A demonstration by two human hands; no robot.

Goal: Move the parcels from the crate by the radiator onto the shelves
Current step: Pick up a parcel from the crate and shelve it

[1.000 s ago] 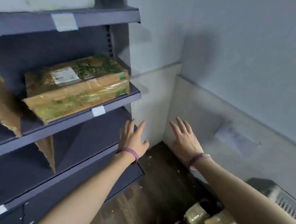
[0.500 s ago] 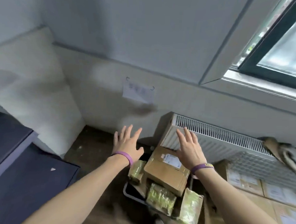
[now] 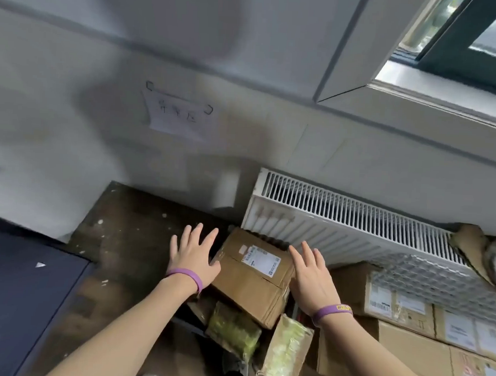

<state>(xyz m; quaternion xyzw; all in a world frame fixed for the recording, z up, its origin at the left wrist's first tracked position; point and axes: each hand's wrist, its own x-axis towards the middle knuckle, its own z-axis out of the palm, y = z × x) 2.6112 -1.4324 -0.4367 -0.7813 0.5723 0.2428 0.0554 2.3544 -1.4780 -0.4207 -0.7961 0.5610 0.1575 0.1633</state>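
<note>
Both hands, left point(image 3: 193, 256) and right point(image 3: 311, 273), were spread flat either side of a box point(image 3: 250, 277). Green parcels point(image 3: 233, 329) crowded its near side; the radiator point(image 3: 354, 222) stood just behind.

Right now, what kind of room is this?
Probably a parcel storeroom or mailroom: labelled cardboard boxes are stacked by the radiator, more parcels are heaped together, and a dark shelf stands nearby.
</note>
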